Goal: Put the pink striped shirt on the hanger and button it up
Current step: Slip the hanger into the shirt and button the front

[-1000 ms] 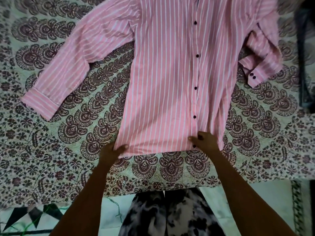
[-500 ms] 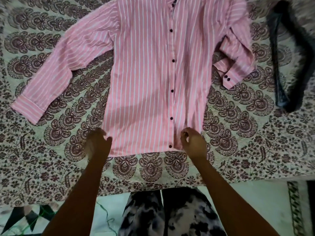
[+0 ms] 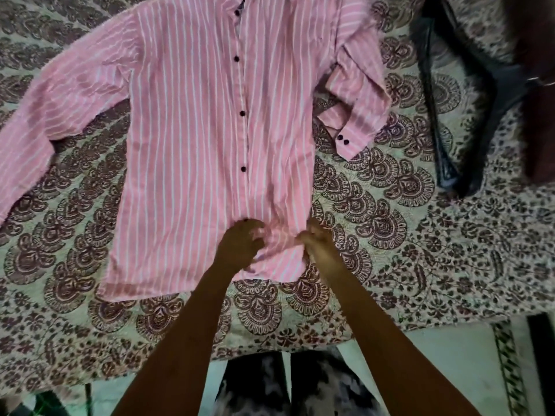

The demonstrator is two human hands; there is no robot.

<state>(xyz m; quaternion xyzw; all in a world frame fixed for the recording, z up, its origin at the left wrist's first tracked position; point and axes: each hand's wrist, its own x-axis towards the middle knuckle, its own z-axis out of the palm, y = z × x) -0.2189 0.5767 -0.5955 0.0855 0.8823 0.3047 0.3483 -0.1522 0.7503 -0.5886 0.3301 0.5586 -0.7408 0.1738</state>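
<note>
The pink striped shirt lies flat and front-up on the bed, buttoned down the placket with dark buttons. Its left sleeve stretches out to the left; its right sleeve is folded beside the body. My left hand rests on the lower placket near the hem, fingers curled into the fabric just below a button. My right hand pinches the cloth a little to the right of it, at the hem's right part. A dark hanger lies on the bed at the upper right, apart from the shirt.
A patterned bedspread covers the bed, whose front edge runs just before my legs. A dark brown object stands at the far right beside the hanger. Pale floor shows below the bed edge.
My left hand has moved right from the hem's left corner to the placket, close to my right hand. The view has shifted, so the hanger shows more fully.
</note>
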